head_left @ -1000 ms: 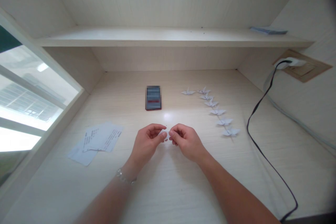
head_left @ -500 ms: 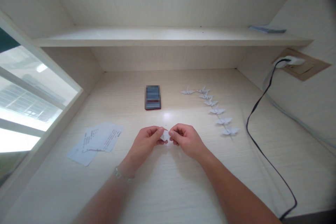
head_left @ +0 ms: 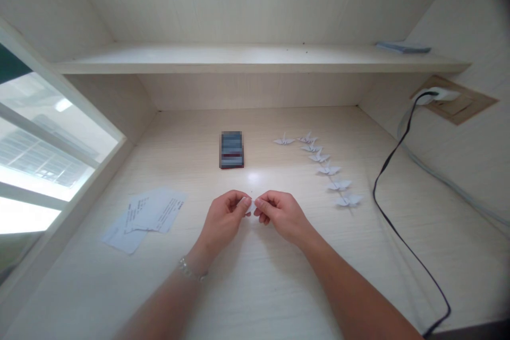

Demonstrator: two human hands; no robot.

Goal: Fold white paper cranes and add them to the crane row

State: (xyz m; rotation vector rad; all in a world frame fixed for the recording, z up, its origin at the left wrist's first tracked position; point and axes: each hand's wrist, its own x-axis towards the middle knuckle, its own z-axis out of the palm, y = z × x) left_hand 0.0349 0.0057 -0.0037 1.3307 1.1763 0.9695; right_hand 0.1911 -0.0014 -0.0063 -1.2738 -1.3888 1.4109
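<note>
Fingers pinched together, left hand and right hand gripping white paper, folded cranes rightward

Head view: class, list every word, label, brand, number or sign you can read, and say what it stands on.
None can be read.
Sheets: dark printed lines, too small and blurred.
Dark slab: face pixelated, unreadable.
Held paper: no print can be made out.
Cranes: likewise none.
</note>
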